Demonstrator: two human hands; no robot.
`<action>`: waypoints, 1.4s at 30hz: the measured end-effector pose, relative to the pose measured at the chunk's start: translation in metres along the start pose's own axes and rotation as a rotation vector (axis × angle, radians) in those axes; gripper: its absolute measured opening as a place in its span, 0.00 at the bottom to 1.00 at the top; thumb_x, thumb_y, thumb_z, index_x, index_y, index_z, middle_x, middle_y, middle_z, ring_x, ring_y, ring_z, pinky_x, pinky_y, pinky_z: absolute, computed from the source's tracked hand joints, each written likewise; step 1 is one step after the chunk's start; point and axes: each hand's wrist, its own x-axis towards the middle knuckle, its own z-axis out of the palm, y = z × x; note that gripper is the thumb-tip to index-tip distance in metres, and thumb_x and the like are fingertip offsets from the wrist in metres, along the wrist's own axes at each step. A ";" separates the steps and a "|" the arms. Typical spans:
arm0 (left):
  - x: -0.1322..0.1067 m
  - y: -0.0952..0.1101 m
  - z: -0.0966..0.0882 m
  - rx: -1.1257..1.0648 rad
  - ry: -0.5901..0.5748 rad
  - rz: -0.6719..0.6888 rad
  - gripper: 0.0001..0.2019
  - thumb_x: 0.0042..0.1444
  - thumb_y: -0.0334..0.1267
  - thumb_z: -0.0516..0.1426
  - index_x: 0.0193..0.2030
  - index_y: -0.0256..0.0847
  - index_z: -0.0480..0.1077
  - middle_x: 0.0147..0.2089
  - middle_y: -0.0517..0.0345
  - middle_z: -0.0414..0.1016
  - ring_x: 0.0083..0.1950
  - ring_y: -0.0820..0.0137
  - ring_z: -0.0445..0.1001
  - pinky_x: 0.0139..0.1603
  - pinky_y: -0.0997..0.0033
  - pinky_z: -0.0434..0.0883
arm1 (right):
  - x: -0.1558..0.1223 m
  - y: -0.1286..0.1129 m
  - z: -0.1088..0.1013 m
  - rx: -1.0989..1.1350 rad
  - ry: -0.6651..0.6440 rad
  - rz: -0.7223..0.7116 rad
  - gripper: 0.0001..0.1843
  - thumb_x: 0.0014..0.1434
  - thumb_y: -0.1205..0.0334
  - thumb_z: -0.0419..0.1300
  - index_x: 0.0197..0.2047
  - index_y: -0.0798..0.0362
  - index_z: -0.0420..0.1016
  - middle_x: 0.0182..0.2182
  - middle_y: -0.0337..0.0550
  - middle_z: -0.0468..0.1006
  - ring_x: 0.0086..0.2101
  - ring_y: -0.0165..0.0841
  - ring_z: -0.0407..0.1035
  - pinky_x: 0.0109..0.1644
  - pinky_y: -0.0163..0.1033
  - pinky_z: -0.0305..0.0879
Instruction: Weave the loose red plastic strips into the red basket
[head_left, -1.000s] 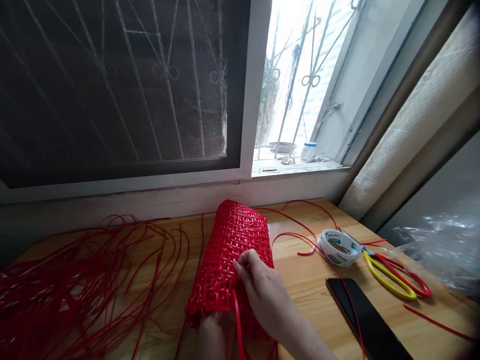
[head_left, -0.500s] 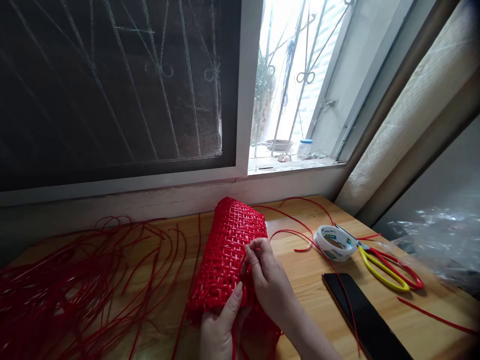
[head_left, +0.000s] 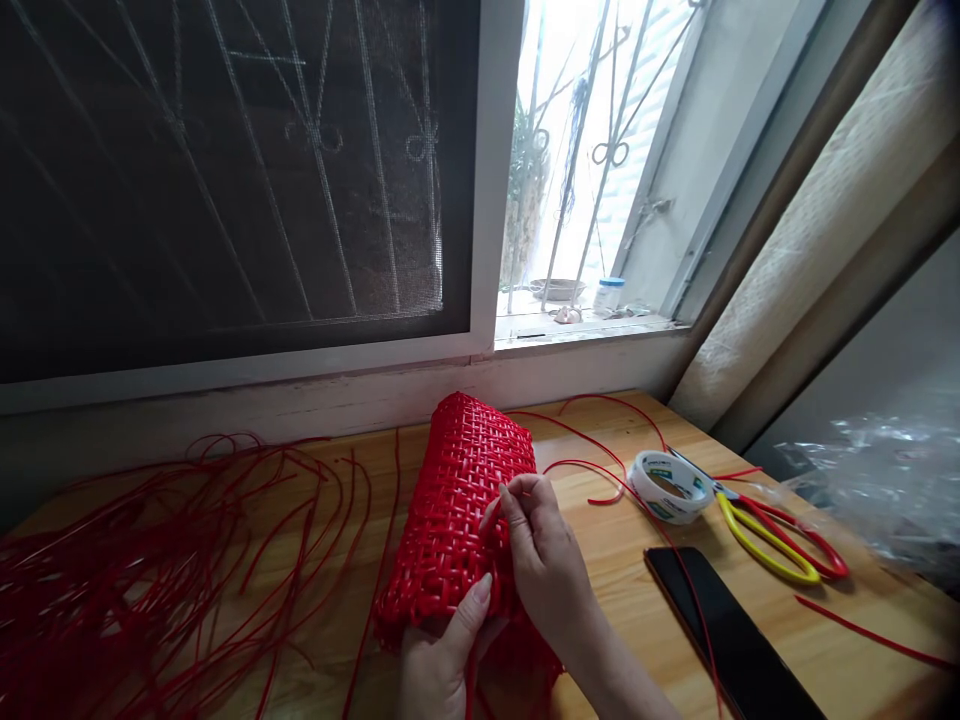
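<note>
A red woven basket (head_left: pixel 457 500), made of glossy plastic strands, lies tilted on the wooden table before me. My left hand (head_left: pixel 450 650) grips its near edge, thumb on the outer weave and the other fingers hidden inside or behind it. With fingertips pinched together, my right hand (head_left: pixel 544 550) is at the right side of the weave and holds a thin red strand (head_left: pixel 491 515). Part of that strand is hidden by the fingers. Another red strand hangs down beside my left thumb.
A large tangle of red strands (head_left: pixel 112 600) covers the left of the table (head_left: pixel 600 580). To the right lie a tape roll (head_left: pixel 667 487), scissors (head_left: pixel 772 540) with yellow and red handles, a black phone (head_left: pixel 727 630) and loose strands. Clear plastic wrapping (head_left: pixel 877 490) sits at far right.
My right hand has shifted slightly right, drawing the pinched strand a little away from the weave. My left thumb has moved slightly right and up along the basket's edge.
</note>
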 end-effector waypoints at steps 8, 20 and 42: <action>0.001 0.001 -0.002 0.011 0.016 -0.011 0.20 0.32 0.35 0.69 0.36 0.36 0.74 0.42 0.45 0.78 0.45 0.52 0.75 0.38 0.60 0.77 | 0.005 -0.007 -0.023 -0.143 -0.171 -0.281 0.07 0.60 0.67 0.49 0.41 0.49 0.65 0.35 0.43 0.73 0.33 0.30 0.69 0.36 0.36 0.68; -0.005 0.007 0.003 0.007 0.032 0.022 0.17 0.33 0.32 0.69 0.35 0.36 0.76 0.42 0.48 0.79 0.45 0.56 0.75 0.41 0.64 0.76 | 0.008 -0.003 -0.023 -0.365 -0.069 -0.696 0.15 0.59 0.72 0.53 0.45 0.48 0.74 0.40 0.44 0.76 0.42 0.36 0.65 0.44 0.42 0.68; -0.005 0.013 0.003 0.067 0.014 0.057 0.17 0.33 0.35 0.69 0.34 0.35 0.76 0.40 0.47 0.79 0.43 0.55 0.77 0.39 0.62 0.76 | -0.005 -0.004 -0.016 0.104 -0.170 -0.256 0.07 0.58 0.67 0.55 0.33 0.50 0.74 0.28 0.40 0.76 0.30 0.31 0.70 0.35 0.35 0.68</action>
